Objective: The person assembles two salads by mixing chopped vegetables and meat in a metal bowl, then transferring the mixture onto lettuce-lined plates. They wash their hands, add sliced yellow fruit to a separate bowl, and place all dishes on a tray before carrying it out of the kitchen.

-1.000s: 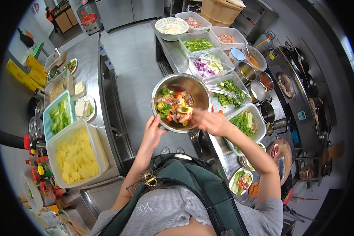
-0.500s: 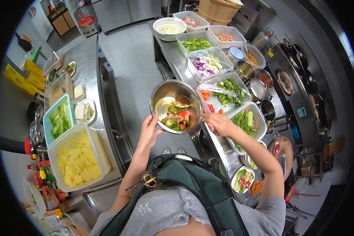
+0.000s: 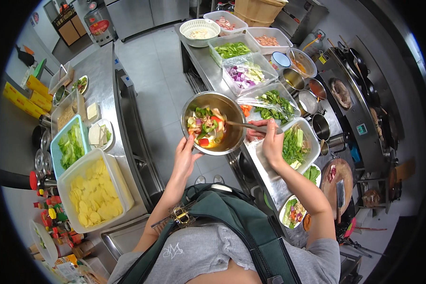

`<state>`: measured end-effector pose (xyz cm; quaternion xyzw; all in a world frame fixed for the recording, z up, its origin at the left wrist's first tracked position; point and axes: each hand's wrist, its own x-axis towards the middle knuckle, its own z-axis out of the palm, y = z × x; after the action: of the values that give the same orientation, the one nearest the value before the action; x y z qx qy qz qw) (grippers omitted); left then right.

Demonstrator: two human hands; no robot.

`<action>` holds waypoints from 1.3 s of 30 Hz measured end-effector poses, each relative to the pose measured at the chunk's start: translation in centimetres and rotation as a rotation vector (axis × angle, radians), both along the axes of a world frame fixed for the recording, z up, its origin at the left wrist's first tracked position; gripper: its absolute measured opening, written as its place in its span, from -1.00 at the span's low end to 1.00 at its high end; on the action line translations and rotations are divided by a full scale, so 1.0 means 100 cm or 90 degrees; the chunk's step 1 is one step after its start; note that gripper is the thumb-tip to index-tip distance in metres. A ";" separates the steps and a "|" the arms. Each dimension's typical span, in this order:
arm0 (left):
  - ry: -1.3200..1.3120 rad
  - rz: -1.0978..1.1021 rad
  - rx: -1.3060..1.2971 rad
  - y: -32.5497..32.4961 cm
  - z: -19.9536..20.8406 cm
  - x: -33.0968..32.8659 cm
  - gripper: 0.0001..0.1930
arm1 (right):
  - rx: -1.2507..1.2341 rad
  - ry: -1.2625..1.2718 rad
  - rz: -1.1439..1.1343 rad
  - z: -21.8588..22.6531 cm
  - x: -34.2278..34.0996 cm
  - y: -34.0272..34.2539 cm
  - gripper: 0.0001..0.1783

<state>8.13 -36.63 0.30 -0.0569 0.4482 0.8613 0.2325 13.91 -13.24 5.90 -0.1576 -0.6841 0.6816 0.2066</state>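
A round steel mixing bowl is held up over the gap between the two counters, tilted toward me. My left hand grips its lower-left rim, thumb inside and fingers beneath. Inside, mixed cut vegetables, red and green pepper pieces among pale slices, lie gathered on the left side. My right hand is closed around the handle of a metal spoon, which reaches over the bowl's right rim into the food. The spoon's far end is hidden among the vegetables.
On the right counter stand plastic tubs of cut vegetables, a tub of leafy greens, metal pots and a cleaver on a round board. A tub of sliced potatoes and a blue basket of lettuce occupy the left counter.
The food has shifted from the lower right of the bowl to its left side. My right hand has moved right and up, and the spoon's handle now shows clearly.
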 end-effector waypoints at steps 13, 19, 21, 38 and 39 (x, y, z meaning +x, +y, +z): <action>-0.002 -0.113 0.077 -0.004 -0.007 0.004 -0.64 | 0.885 0.437 0.398 0.043 0.001 -0.001 -0.72; -0.040 -0.076 0.040 -0.018 -0.004 -0.004 -0.68 | 0.917 0.534 0.590 0.056 0.025 0.012 -0.69; -0.015 -0.108 0.003 -0.019 -0.003 -0.003 -0.69 | 0.977 0.495 0.540 0.056 0.022 0.030 -0.70; 0.068 -0.027 -0.048 -0.008 0.006 0.015 -0.71 | -0.094 -0.003 -0.109 0.004 0.046 0.005 -0.47; 0.077 -0.033 -0.038 -0.008 0.007 0.015 -0.71 | -0.036 0.035 -0.067 0.011 0.048 0.005 -0.47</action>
<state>9.61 -37.44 1.01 0.0001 0.4883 0.8432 0.2250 18.74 -12.73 7.02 -0.1802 -0.6492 0.6931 0.2563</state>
